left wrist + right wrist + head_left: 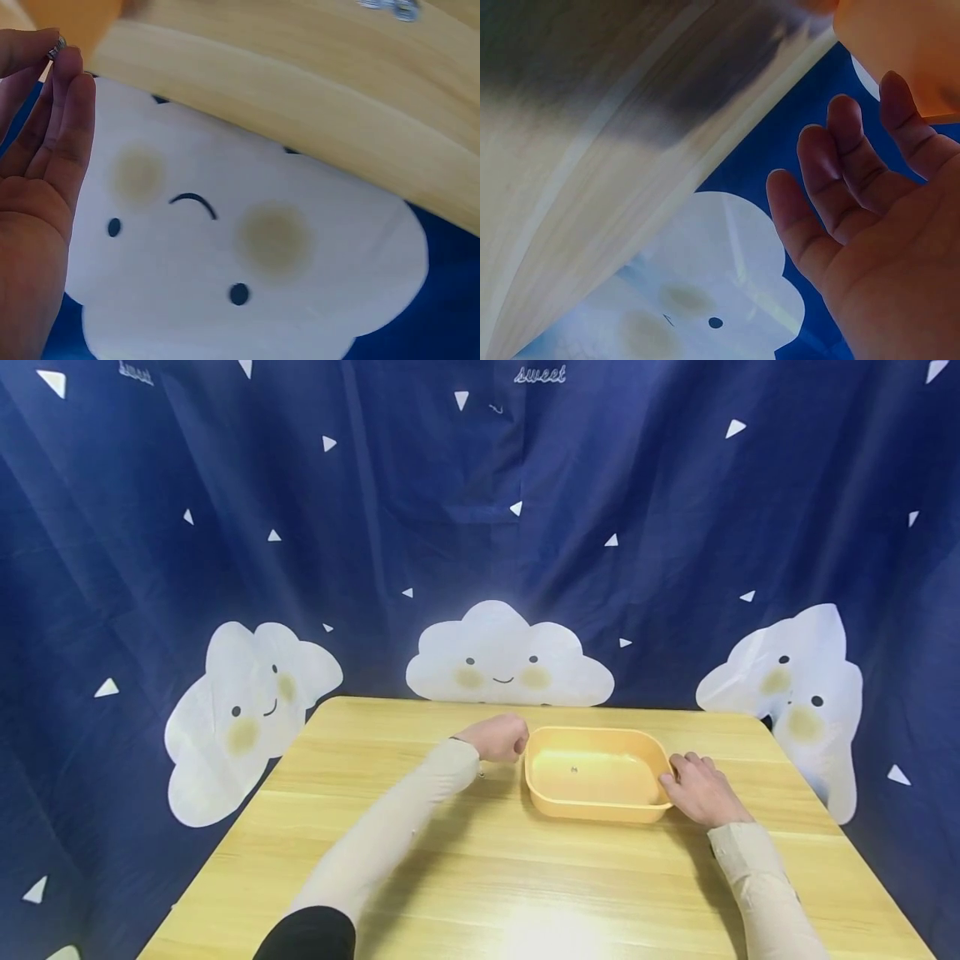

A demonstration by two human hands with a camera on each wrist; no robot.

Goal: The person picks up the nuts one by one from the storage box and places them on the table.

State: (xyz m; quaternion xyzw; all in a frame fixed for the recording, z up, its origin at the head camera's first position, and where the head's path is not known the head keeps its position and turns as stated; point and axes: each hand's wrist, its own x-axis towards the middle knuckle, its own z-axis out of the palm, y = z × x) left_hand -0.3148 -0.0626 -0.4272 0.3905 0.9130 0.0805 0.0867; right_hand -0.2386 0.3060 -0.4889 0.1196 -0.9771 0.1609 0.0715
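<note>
A yellow-orange plastic bin [600, 811] sits on the table, with one tiny metal piece [574, 769] on its floor. At the bin's left end, my left hand [495, 737] pinches a small, ridged, silvery metal piece [57, 49] between thumb and index finger; I cannot tell its exact kind. More small shiny metal pieces [405, 10] lie on the tabletop near the left wrist. My right hand [702, 790] holds the bin's right rim, thumb at the inner side and index finger along the outer wall. Its other fingers [821, 161] are loosely bent off the bin.
The light wood table [465, 885] ends at a back edge just beyond the bin. Behind and around it hangs a dark blue curtain [420, 527] with white triangles and smiling clouds [510, 652].
</note>
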